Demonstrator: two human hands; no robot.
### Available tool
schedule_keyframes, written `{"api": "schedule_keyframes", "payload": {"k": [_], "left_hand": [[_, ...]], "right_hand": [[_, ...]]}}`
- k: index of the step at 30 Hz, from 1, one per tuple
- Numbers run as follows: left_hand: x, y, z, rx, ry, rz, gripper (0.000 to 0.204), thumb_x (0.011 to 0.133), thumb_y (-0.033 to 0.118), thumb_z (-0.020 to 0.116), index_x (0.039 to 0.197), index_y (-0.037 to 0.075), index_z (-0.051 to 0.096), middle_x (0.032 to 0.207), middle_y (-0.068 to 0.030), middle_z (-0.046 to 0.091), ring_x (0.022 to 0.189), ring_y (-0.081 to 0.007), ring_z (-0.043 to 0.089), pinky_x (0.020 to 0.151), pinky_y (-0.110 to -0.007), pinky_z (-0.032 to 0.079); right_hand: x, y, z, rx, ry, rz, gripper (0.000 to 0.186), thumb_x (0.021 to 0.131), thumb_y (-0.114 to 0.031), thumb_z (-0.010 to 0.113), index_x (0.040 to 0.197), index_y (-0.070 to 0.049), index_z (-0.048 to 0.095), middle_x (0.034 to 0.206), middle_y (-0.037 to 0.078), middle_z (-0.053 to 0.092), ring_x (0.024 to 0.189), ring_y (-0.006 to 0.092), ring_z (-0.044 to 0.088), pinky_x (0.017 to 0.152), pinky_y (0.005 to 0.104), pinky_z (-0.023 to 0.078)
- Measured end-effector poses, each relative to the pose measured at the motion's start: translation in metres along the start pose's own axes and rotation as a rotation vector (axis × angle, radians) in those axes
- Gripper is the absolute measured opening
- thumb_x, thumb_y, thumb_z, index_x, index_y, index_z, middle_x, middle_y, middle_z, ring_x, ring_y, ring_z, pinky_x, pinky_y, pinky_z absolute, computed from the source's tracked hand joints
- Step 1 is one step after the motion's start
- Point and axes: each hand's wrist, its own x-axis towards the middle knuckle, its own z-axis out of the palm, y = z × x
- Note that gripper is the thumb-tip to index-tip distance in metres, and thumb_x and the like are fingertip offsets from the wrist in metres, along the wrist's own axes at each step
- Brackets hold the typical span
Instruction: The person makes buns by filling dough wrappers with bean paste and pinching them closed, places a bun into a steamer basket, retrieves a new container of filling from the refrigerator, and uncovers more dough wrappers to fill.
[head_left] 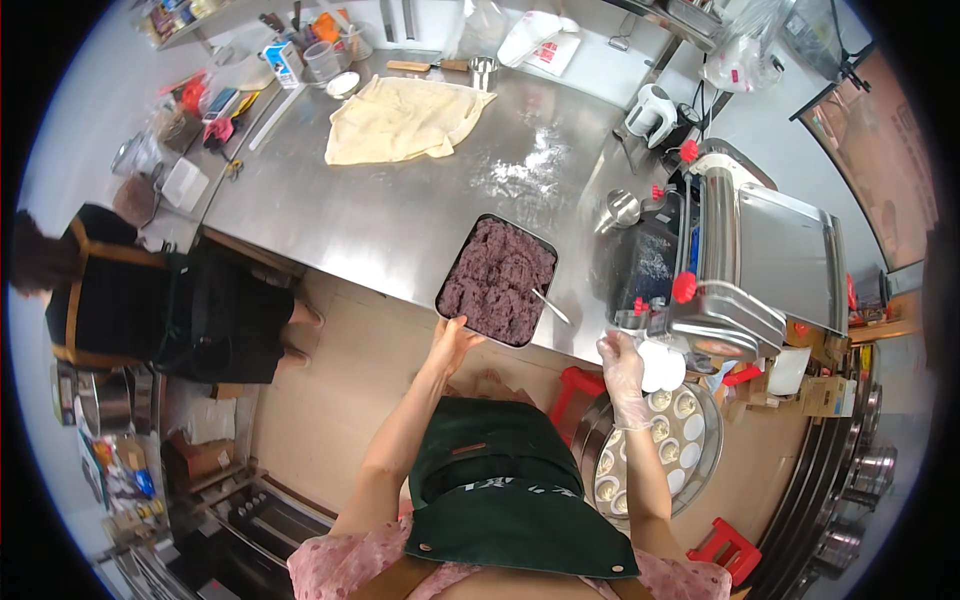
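A square dark baking tray (441, 309) filled with lumpy purple mash (497, 280) sits at the near edge of the steel table. My left hand (455, 338) grips its near left corner, thumb over the rim and fingers underneath. The pale handle of a utensil (551, 306) sticks out of the mash on the right. My right hand (621, 362), in a clear plastic glove, is apart from the tray, near the table edge. Its fingers are curled closed; what they hold, if anything, is hidden. White round discs (661, 367) show just beside it.
A sheet of pale dough (405, 120) and scattered flour (525, 170) lie on the steel table (330, 210). A dough roller machine (715, 240) stands at right. Below it, a round steamer (712, 440) holds several small pieces on papers. A red stool (578, 400) is below; another person (170, 300) is at left.
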Motion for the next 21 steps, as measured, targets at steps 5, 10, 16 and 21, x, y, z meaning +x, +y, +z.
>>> {"api": "schedule_keyframes", "payload": {"k": [5,10,16,21], "left_hand": [[0.079,0.022,-0.009,-0.137,-0.030,-0.136,0.047,0.097,0.019,0.053,0.136,0.005,0.032,0.134,-0.0159,0.047,0.117,-0.0367,0.055,0.097,-0.054,0.049],[0.085,0.040,0.001,-0.023,-0.103,-0.341,0.042,0.094,0.019,0.061,0.128,-0.001,0.046,0.123,-0.0146,0.057,0.117,-0.0293,0.057,0.100,-0.044,0.049],[0.089,0.120,-0.035,0.258,-0.432,-0.631,0.045,0.093,0.014,0.060,0.131,-0.006,0.046,0.126,-0.0187,0.057,0.114,-0.0286,0.060,0.100,-0.040,0.050],[0.192,0.262,-0.068,0.945,-0.237,-0.233,0.017,0.092,0.009,0.054,0.105,0.002,0.063,0.098,-0.0137,0.069,0.085,-0.0184,0.068,0.070,-0.034,0.056]], "right_hand": [[0.028,-0.029,0.028,0.110,-0.053,0.088,0.027,0.089,-0.016,0.066,0.112,-0.003,0.063,0.092,0.015,0.071,0.088,0.0246,0.070,0.080,0.0335,0.053],[0.079,-0.089,0.061,0.130,-0.003,0.045,0.024,0.090,-0.014,0.063,0.111,-0.002,0.064,0.094,0.016,0.070,0.088,0.0221,0.069,0.079,0.0326,0.052],[0.160,-0.203,0.151,0.297,0.062,-0.076,0.023,0.093,-0.013,0.062,0.113,-0.002,0.064,0.104,0.012,0.070,0.093,0.0181,0.068,0.083,0.0296,0.052],[0.256,-0.264,0.245,0.587,-0.087,0.312,0.028,0.087,-0.015,0.066,0.109,0.002,0.064,0.100,0.015,0.070,0.089,0.0198,0.068,0.079,0.0299,0.052]]}}
